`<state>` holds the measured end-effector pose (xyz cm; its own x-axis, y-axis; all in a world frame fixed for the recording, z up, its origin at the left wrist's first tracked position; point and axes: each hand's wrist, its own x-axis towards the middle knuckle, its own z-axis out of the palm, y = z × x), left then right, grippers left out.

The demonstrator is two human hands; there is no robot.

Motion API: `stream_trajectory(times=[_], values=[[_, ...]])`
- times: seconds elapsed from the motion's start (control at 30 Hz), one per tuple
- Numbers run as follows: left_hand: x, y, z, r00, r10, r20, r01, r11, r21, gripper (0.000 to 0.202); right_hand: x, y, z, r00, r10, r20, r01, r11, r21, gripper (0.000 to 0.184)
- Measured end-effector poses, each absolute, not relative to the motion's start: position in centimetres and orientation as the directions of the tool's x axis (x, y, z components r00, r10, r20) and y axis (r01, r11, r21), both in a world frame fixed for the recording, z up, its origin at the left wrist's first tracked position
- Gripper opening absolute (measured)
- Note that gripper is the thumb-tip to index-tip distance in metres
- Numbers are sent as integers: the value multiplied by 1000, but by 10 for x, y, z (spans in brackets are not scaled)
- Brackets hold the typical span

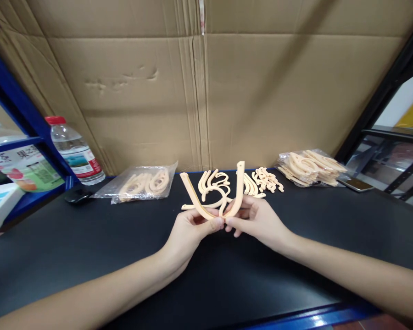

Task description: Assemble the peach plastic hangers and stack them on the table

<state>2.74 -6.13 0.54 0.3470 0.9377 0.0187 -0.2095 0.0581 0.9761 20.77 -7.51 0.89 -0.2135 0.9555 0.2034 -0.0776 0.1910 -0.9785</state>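
Note:
Low over the middle of the black tabletop, my left hand and my right hand meet fingertip to fingertip. The left one is closed on a curved pale wooden strip that slants up and to the left. Pinched in the right one is a second curved wooden strip, standing nearly upright. Their lower ends come together at my thumbs, so the pair makes a U shape. Whether they are joined there, I cannot tell. Just behind lie several loose curved wooden pieces, partly hidden by the strips.
Small wavy wooden pieces lie behind my right hand. Clear bags of wooden parts rest at left and right. A phone, a water bottle and a black object are near the cardboard wall.

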Motion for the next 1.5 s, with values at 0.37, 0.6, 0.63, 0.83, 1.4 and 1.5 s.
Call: stream_trajectory(times=[0.37,0.6,0.63,0.83,1.4,1.5], values=[[5,-32,19,296,949,-111,-229,183,956,23,301,-41,47,-482,802,353,615,597,-515,14],[-15,-4,32,348,938,-4,-13,9,1000,23,309,-30,39,-641,709,294,635,705,-316,17],[-16,-3,33,358,933,33,19,-43,999,23,308,-31,38,-644,711,283,637,703,-316,17],[-17,-3,28,444,865,234,184,-344,921,30,305,-32,36,-633,735,245,656,676,-336,16],[-16,-17,25,538,757,372,831,-551,-81,14,309,-25,32,-629,748,212,704,663,-254,7],[-11,-22,19,660,641,391,679,-732,54,15,306,-28,33,-621,756,207,708,654,-267,8]])
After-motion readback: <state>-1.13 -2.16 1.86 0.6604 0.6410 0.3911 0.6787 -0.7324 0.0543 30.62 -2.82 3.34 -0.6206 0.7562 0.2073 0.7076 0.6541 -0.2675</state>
